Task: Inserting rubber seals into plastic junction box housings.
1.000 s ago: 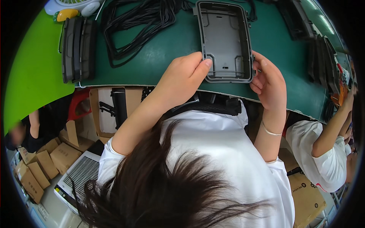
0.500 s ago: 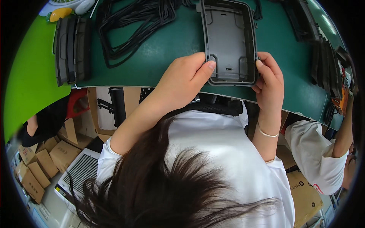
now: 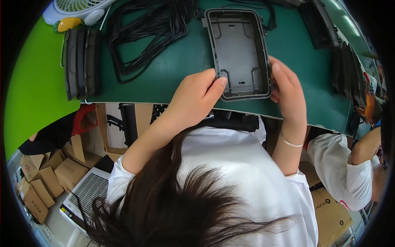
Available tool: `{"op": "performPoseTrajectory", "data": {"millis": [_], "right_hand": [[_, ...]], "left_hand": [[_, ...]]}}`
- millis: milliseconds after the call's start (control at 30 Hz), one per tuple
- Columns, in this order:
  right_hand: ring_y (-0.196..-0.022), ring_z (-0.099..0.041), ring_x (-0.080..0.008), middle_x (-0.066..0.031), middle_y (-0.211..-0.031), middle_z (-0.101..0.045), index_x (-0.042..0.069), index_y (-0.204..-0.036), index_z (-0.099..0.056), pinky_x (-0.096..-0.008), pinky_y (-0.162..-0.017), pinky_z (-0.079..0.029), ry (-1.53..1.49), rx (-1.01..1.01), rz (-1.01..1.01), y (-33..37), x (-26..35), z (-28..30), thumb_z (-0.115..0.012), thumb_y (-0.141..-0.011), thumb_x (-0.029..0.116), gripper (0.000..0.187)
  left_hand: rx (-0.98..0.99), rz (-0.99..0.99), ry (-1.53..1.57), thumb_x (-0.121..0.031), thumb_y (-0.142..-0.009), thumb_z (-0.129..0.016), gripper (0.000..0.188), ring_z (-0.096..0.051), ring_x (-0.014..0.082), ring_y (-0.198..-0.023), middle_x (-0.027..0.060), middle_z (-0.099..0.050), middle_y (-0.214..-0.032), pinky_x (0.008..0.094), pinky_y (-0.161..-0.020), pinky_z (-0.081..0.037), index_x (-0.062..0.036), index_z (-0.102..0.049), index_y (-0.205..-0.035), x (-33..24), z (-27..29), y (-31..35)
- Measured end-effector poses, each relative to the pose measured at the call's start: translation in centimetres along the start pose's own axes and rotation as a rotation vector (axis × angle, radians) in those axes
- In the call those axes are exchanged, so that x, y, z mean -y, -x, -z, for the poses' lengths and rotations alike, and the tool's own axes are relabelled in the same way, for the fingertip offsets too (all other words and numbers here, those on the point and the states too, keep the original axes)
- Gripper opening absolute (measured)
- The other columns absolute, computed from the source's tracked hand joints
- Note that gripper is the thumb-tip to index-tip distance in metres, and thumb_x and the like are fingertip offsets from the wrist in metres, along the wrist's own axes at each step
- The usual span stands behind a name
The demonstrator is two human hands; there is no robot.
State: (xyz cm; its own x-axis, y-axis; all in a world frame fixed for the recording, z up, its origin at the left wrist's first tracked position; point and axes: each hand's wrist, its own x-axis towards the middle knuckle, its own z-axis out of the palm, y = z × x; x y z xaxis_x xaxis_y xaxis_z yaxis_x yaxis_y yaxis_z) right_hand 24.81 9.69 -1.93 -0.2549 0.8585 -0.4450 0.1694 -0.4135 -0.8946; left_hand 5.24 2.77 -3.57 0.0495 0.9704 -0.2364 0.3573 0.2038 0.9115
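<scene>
A dark grey plastic box shell (image 3: 238, 57), rectangular with its hollow side up, is held at the near edge of the green table. My left hand (image 3: 196, 94) grips its lower left wall, thumb laid over the rim. At the opposite side my right hand (image 3: 286, 84) has its fingers curled against the right wall; those fingertips are partly hidden by the box. A thin black seal or cord seems to run along the rim, though too fine to make out fully.
Loops of black rubber gasket or cord (image 3: 150, 35) lie left of the box. Several grey shells stand stacked (image 3: 82, 64) at the left, and more dark shells (image 3: 347, 70) at the right. A white fan (image 3: 78, 6) sits far left. Another person's sleeve (image 3: 337, 168) shows at the right.
The box and both hands have shifted a little left and nearer to me in the picture. My right fingers have changed position along the right wall. The view has also shifted slightly.
</scene>
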Motion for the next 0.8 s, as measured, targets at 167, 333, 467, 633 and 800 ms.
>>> {"op": "performPoseTrajectory", "data": {"millis": [167, 333, 467, 633, 800], "right_hand": [[-0.072, -0.051, -0.0097, -0.0044, -0.079, -0.059, -0.004, -0.116, -0.052, -0.0232, -0.067, -0.043, 0.223, -0.122, 0.260, 1.5, -2.2, -0.9, -0.047, -0.092, 0.014, 0.031], [-0.065, -0.050, -0.0119, -0.0055, -0.080, -0.057, -0.003, -0.115, -0.052, -0.0220, -0.060, -0.043, 0.387, -0.120, 0.443, 0.0, -1.9, -1.1, -0.049, -0.090, 0.014, 0.031], [-0.068, -0.052, -0.0139, -0.0113, -0.092, -0.053, -0.003, -0.117, -0.048, -0.0257, -0.052, -0.045, 0.287, -0.090, 0.259, 1.3, -2.1, -0.3, -0.059, -0.080, 0.005, 0.039], [-0.069, -0.052, -0.0287, -0.0152, -0.080, -0.052, -0.002, -0.104, -0.053, -0.0354, -0.063, -0.043, 0.715, -0.131, 0.715, 2.6, -1.2, 2.6, -0.055, -0.074, -0.005, 0.030], [-0.090, -0.051, -0.0353, -0.0191, -0.104, -0.049, 0.005, -0.121, -0.048, -0.0381, -0.077, -0.044, 1.144, -0.567, 0.479, 4.0, 0.7, 11.0, -0.057, -0.075, -0.003, 0.047]], "left_hand": [[-0.029, -0.017, 0.059, -0.021, -0.087, -0.051, 0.032, -0.045, 0.0348, -0.052, 0.0194, -0.047, -0.059, 0.0404, -0.049, -0.034, 0.0020, -0.041, -0.068, 0.0, -0.5, 0.3], [-0.063, -0.133, -0.078, -0.019, -0.087, -0.051, 0.027, -0.050, 0.0377, -0.056, 0.0215, -0.051, -0.063, 0.0419, -0.051, -0.037, 0.0027, -0.046, -0.072, -0.2, 0.1, 0.3], [-0.229, -0.181, -0.806, -0.036, -0.077, -0.063, 0.039, -0.058, 0.0298, -0.077, 0.0175, -0.058, -0.089, 0.0363, -0.064, -0.049, 0.0011, -0.054, -0.084, -2.7, 0.7, -0.2], [-0.106, -0.579, -1.055, -0.041, -0.081, -0.055, 0.072, -0.023, 0.0313, -0.132, 0.0194, -0.027, -0.141, 0.0446, -0.105, -0.023, 0.0020, -0.031, -0.133, -4.2, -1.8, -6.4], [-0.030, -0.814, -0.540, -0.031, -0.083, -0.056, 0.065, -0.025, 0.0355, -0.131, 0.0222, -0.024, -0.141, 0.0481, -0.103, -0.025, 0.0021, -0.031, -0.132, -7.5, -4.7, -6.3]]}}
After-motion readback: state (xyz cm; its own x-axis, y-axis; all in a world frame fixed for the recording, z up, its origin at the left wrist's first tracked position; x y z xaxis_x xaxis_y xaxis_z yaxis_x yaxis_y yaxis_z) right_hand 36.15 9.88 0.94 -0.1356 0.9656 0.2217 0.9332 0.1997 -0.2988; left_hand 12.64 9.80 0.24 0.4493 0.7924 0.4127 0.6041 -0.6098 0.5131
